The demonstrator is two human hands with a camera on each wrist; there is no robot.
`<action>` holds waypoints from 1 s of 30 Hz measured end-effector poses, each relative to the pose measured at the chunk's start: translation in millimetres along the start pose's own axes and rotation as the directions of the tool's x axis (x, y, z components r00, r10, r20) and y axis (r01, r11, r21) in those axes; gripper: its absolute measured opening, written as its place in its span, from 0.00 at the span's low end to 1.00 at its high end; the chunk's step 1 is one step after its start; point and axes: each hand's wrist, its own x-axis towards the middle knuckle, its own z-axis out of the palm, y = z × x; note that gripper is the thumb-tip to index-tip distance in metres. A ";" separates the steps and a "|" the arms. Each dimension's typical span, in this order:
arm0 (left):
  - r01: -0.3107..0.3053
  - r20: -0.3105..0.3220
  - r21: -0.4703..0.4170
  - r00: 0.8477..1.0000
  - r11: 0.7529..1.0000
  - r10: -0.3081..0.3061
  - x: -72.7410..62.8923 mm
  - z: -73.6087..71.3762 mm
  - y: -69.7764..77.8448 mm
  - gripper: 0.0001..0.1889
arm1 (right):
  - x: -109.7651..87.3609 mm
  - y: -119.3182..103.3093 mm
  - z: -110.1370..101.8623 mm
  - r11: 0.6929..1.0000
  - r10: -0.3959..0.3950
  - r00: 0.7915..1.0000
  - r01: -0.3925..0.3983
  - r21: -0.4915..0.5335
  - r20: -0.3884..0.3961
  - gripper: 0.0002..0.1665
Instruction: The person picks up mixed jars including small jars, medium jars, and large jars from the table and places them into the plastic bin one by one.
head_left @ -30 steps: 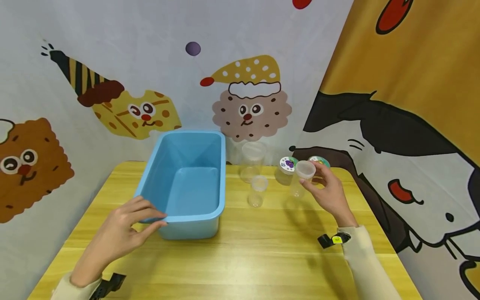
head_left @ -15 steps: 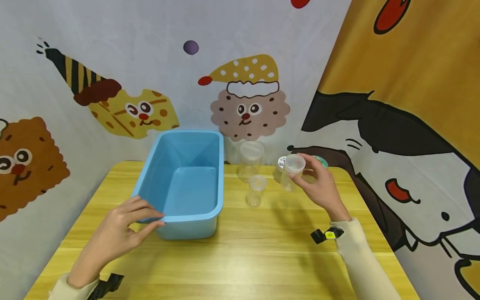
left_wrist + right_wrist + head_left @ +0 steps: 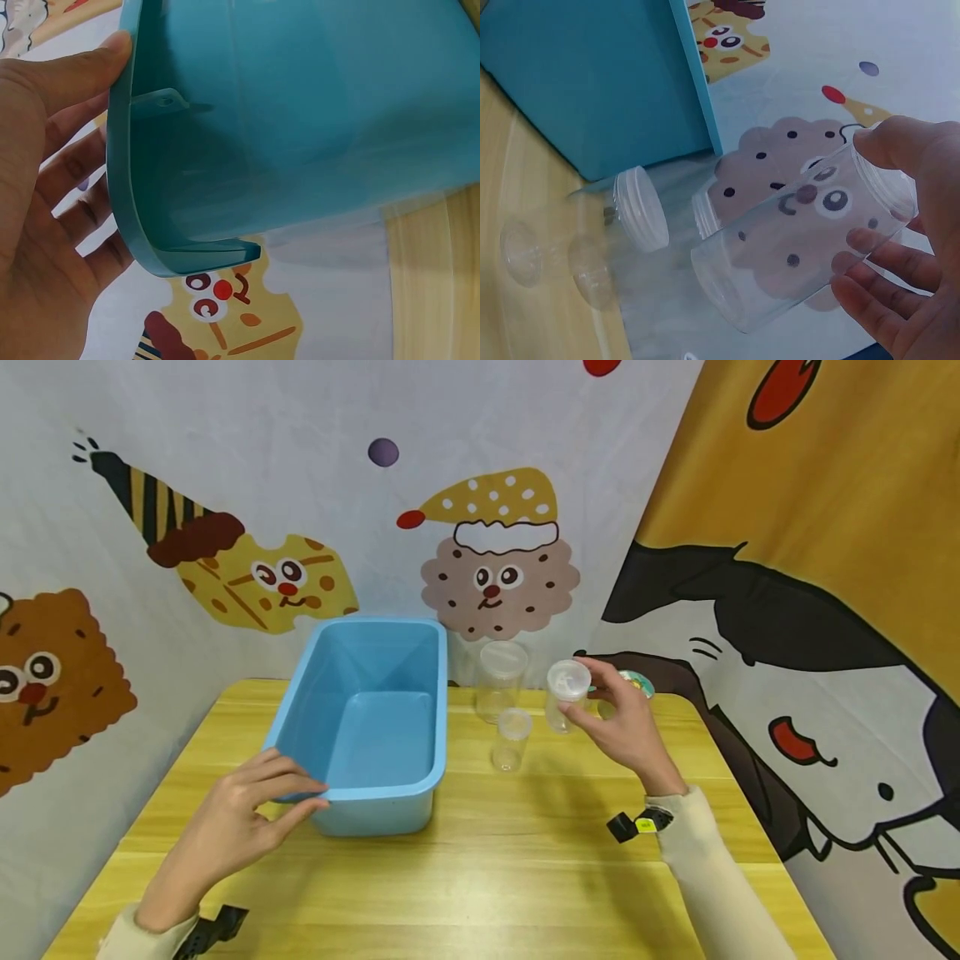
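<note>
My left hand [image 3: 240,814] pinches the near-left rim of a light blue plastic bin [image 3: 390,794]; the left wrist view has the thumb on the outer side of the rim [image 3: 120,161]. With thumb and fingertips, my right hand [image 3: 622,722] grips a clear plastic jar [image 3: 568,683] near its whitish lid. In the right wrist view this see-through jar [image 3: 795,244] is tilted across the picture. Left of it stand a bigger clear jar [image 3: 501,687] at the back and a small lidded clear jar [image 3: 512,743] in front.
A jar with a green patterned lid [image 3: 637,682] stands at the back right, partly hidden by my right hand. The wooden table [image 3: 495,877] ends at the back against a cartoon-printed cloth [image 3: 360,527]. The bin takes up the table's left part.
My right hand has carried the clear jar leftward and slightly up, so it now hides the purple-labelled jar behind it. My left hand stays on the bin's rim.
</note>
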 end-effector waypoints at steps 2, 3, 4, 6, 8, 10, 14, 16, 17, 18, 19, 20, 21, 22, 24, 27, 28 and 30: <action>-0.008 -0.012 -0.009 1.000 1.000 0.008 -0.6 0.7 -0.3 0.12 | 0.3 -8.6 0.4 1.000 -0.011 1.000 0.011 -0.003 0.003 0.37; -0.009 -0.015 -0.012 1.000 1.000 0.008 -0.7 0.8 -0.2 0.13 | 0.7 -10.3 1.0 1.000 -0.019 1.000 0.019 -0.003 0.005 0.37; -0.007 -0.014 -0.012 1.000 1.000 0.006 -1.1 0.8 -0.3 0.13 | 1.3 -12.0 1.6 1.000 -0.025 1.000 0.025 -0.005 0.007 0.37; -0.002 -0.013 -0.017 1.000 1.000 0.001 -2.0 0.9 -0.6 0.13 | 2.4 -15.9 2.3 0.999 -0.034 0.999 0.034 -0.010 0.008 0.38; -0.012 -0.025 -0.024 1.000 1.000 0.011 -2.3 1.3 -1.3 0.11 | 4.7 -19.6 3.2 0.999 -0.034 0.999 0.035 -0.011 0.012 0.38; -0.030 -0.039 -0.027 0.999 0.999 0.029 -1.9 1.9 -2.8 0.08 | 8.1 -18.5 4.4 0.999 -0.044 0.999 0.044 -0.009 0.012 0.38; -0.042 -0.049 -0.028 0.998 0.999 0.040 0.4 2.5 -3.8 0.07 | 14.2 -25.6 6.1 0.999 -0.054 0.998 0.054 0.007 0.013 0.37; -0.019 -0.032 -0.026 0.999 0.999 0.018 1.0 2.1 -2.7 0.11 | 16.7 -29.3 7.7 0.998 -0.067 0.998 0.067 0.012 0.018 0.37; -0.005 -0.023 -0.025 1.000 1.000 0.004 1.0 1.8 -2.1 0.13 | 17.9 -31.1 8.8 0.997 -0.076 0.997 0.076 0.014 0.022 0.37; 0.010 -0.012 -0.022 1.000 1.000 -0.010 0.8 1.6 -1.5 0.16 | 19.3 -32.9 10.1 0.996 -0.086 0.996 0.086 0.013 0.024 0.37; 0.024 -0.004 -0.019 1.000 1.000 -0.024 0.6 1.3 -1.0 0.18 | 20.8 -34.6 11.6 0.995 -0.098 0.995 0.098 0.014 0.027 0.37; 0.037 0.003 -0.019 0.999 0.999 -0.037 0.3 1.2 -0.6 0.19 | 22.2 -36.3 13.3 0.994 -0.108 0.994 0.107 0.013 0.031 0.37; 0.045 0.005 -0.022 0.999 0.999 -0.045 -0.2 1.2 -0.3 0.19 | 23.6 -37.9 14.9 0.993 -0.119 0.992 0.118 0.012 0.035 0.38; 0.049 0.006 -0.025 0.999 0.998 -0.049 -0.5 1.5 -0.3 0.20 | 25.1 -39.5 16.7 0.991 -0.131 0.991 0.131 0.008 0.038 0.38; 0.044 -0.005 -0.037 0.999 0.998 -0.044 -1.1 2.4 -0.6 0.19 | 27.8 -42.6 19.9 0.988 -0.154 0.987 0.154 0.006 0.046 0.38; 0.006 -0.046 -0.057 0.999 0.998 -0.008 -1.5 4.4 -2.1 0.17 | 32.3 -47.7 23.9 0.983 -0.185 0.981 0.186 0.003 0.062 0.38; -0.002 -0.056 -0.062 0.998 0.998 -0.001 -1.5 4.9 -2.5 0.16 | 33.9 -49.6 25.0 0.981 -0.194 0.979 0.194 0.001 0.066 0.39; -0.003 -0.063 -0.063 0.998 0.998 -0.001 -1.6 5.5 -2.8 0.16 | 37.3 -53.8 26.8 0.978 -0.206 0.976 0.207 -0.001 0.076 0.39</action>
